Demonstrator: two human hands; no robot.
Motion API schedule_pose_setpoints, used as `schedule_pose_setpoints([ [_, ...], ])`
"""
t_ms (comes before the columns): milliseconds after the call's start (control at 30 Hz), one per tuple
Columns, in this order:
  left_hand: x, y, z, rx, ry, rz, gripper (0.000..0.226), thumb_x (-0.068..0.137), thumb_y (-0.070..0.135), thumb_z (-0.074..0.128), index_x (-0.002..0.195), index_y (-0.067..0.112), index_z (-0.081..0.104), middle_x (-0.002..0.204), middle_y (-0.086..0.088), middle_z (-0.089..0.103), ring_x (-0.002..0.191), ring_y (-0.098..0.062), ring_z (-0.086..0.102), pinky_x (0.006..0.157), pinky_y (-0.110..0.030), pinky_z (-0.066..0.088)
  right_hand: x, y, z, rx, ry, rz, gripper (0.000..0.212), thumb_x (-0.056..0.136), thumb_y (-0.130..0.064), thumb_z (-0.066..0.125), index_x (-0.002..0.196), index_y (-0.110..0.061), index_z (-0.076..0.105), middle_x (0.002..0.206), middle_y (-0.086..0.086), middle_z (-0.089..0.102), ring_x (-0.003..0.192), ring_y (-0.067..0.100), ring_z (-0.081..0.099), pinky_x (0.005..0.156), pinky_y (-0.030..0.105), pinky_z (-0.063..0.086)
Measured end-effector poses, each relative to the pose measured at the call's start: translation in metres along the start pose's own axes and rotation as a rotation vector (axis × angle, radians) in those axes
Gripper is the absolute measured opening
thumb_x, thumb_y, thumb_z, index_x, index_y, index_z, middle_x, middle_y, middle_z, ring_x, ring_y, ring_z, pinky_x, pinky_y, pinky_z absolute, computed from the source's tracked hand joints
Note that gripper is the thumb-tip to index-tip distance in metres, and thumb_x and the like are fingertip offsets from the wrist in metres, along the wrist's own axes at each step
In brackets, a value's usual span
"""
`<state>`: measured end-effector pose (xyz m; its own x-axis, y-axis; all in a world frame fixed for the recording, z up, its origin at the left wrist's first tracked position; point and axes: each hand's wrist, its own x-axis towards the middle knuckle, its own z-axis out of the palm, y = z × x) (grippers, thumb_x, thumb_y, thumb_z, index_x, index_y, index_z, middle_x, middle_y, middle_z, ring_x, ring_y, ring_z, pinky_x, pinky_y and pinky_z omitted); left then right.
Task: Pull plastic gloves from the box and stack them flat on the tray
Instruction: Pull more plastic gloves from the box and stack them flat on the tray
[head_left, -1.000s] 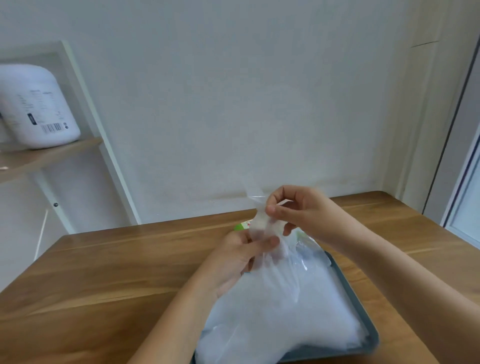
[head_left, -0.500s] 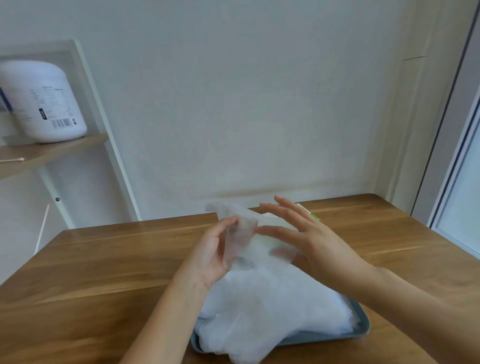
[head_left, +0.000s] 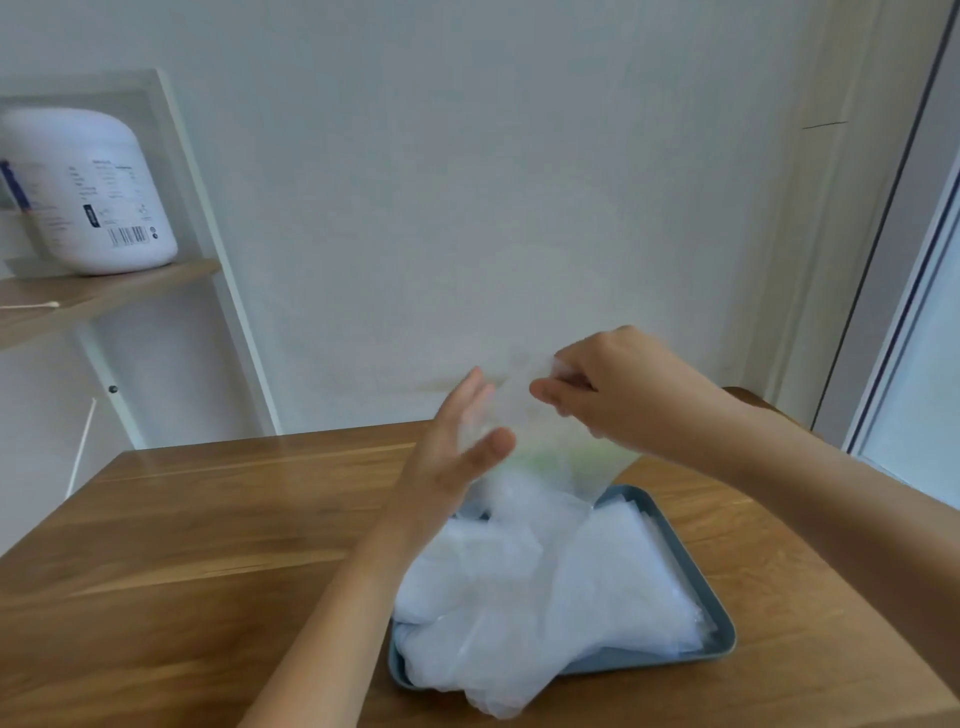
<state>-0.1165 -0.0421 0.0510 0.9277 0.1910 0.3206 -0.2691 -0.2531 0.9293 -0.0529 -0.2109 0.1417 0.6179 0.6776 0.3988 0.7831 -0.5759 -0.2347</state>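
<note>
**Hands.** The right hand (head_left: 628, 395), right of centre, has its fingers curled and pinches the top edge of a glove (head_left: 522, 423) between thumb and fingertips. The left hand (head_left: 452, 462) stands just left of it with fingers straight and apart and the palm turned toward the film. It grips nothing. Motion blur hides whether its thumb touches the sheet.

**Glove in hand.** It hangs from the right-hand pinch, between the two hands and above the far end of the tray (head_left: 675, 659). Its lower edge trails toward the pile (head_left: 545, 587), but whether they touch cannot be told.

**Handling, as judged.** The film is very thin, near weightless and limp, and it has no stiffness to hold a shape. It is likely to cling, fold on itself and drift with any air movement. It probably tears only if snagged. The best hold is a light pinch at the cuff edge, with a second pinch or a flat palm at the other end to spread it before laying it down.

**Surroundings.** The pile lies crumpled and spills over the near-left rim of the tray, which sits on the wooden table (head_left: 208, 545). A green smear shows through the film at centre. This is presumed to be the box (head_left: 545, 458), which is otherwise hidden. At upper left a white jar (head_left: 88, 192) stands on a shelf (head_left: 104, 291).
</note>
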Motion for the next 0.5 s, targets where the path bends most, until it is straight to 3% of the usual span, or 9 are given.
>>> schedule_pose_setpoints([
  [33, 0.0, 0.002, 0.002, 0.074, -0.032, 0.0, 0.107, 0.049, 0.083, 0.069, 0.139, 0.034, 0.039, 0.136, 0.027, 0.047, 0.128, 0.011, 0.039, 0.1, -0.016, 0.041, 0.0, -0.004, -0.001, -0.022, -0.008, -0.025, 0.042, 0.096, -0.037, 0.051, 0.076, -0.002, 0.062, 0.067, 0.011, 0.062, 0.054, 0.02, 0.05, 0.062, 0.035, 0.046],
  [100, 0.0, 0.001, 0.004, 0.162, -0.044, -0.003, 0.08, 0.062, 0.064, 0.073, 0.128, 0.027, 0.05, 0.11, 0.024, 0.061, 0.107, 0.005, 0.055, 0.089, -0.019, 0.046, 0.0, -0.01, -0.005, -0.012, -0.037, -0.056, 0.041, 0.096, -0.038, 0.051, 0.073, -0.007, 0.063, 0.056, 0.001, 0.058, 0.046, 0.01, 0.047, 0.053, 0.026, 0.043],
  [133, 0.001, 0.0, 0.003, 0.156, -0.048, -0.018, 0.074, 0.063, 0.061, 0.074, 0.124, 0.025, 0.053, 0.098, 0.02, 0.062, 0.095, 0.001, 0.058, 0.083, -0.019, 0.046, -0.001, -0.011, -0.008, 0.038, -0.05, -0.05, 0.04, 0.095, -0.038, 0.051, 0.07, -0.01, 0.063, 0.047, -0.003, 0.054, 0.041, 0.007, 0.045, 0.047, 0.019, 0.038],
  [200, 0.002, -0.002, 0.0, 0.079, -0.054, -0.063, 0.06, 0.066, 0.059, 0.075, 0.108, 0.019, 0.063, 0.092, 0.006, 0.065, 0.091, -0.012, 0.061, 0.082, -0.028, 0.047, -0.003, -0.013, -0.015, 0.196, -0.064, -0.026, 0.039, 0.095, -0.039, 0.051, 0.065, -0.016, 0.062, 0.039, -0.004, 0.049, 0.035, 0.006, 0.039, 0.043, 0.017, 0.034],
  [300, 0.0, 0.002, -0.004, -0.07, -0.074, -0.073, 0.011, 0.081, 0.033, 0.069, 0.076, 0.024, 0.073, 0.077, 0.008, 0.069, 0.078, -0.005, 0.064, 0.073, -0.015, 0.047, -0.004, -0.012, -0.022, 0.53, -0.05, 0.047, 0.04, 0.097, -0.036, 0.047, 0.066, -0.015, 0.061, 0.038, -0.001, 0.047, 0.034, 0.012, 0.03, 0.034, 0.019, 0.027],
  [400, -0.001, 0.005, -0.017, -0.268, -0.047, -0.058, 0.032, 0.083, 0.02, 0.064, 0.052, 0.024, 0.07, 0.057, 0.011, 0.063, 0.057, 0.001, 0.058, 0.059, -0.011, 0.043, -0.007, -0.006, -0.022, 0.847, -0.042, 0.166, 0.042, 0.101, -0.03, 0.042, 0.069, -0.01, 0.059, 0.035, 0.002, 0.042, 0.03, 0.013, 0.022, 0.033, 0.017, 0.016],
  [500, -0.003, 0.006, -0.039, -0.441, -0.056, -0.075, 0.034, 0.071, 0.032, 0.082, 0.056, 0.011, 0.06, 0.055, -0.002, 0.052, 0.052, -0.011, 0.051, 0.054, -0.018, 0.045, -0.014, 0.005, -0.016, 0.969, -0.058, 0.259, 0.042, 0.103, -0.026, 0.037, 0.073, -0.005, 0.057, 0.03, 0.002, 0.035, 0.028, 0.013, 0.019, 0.034, 0.02, 0.014],
])
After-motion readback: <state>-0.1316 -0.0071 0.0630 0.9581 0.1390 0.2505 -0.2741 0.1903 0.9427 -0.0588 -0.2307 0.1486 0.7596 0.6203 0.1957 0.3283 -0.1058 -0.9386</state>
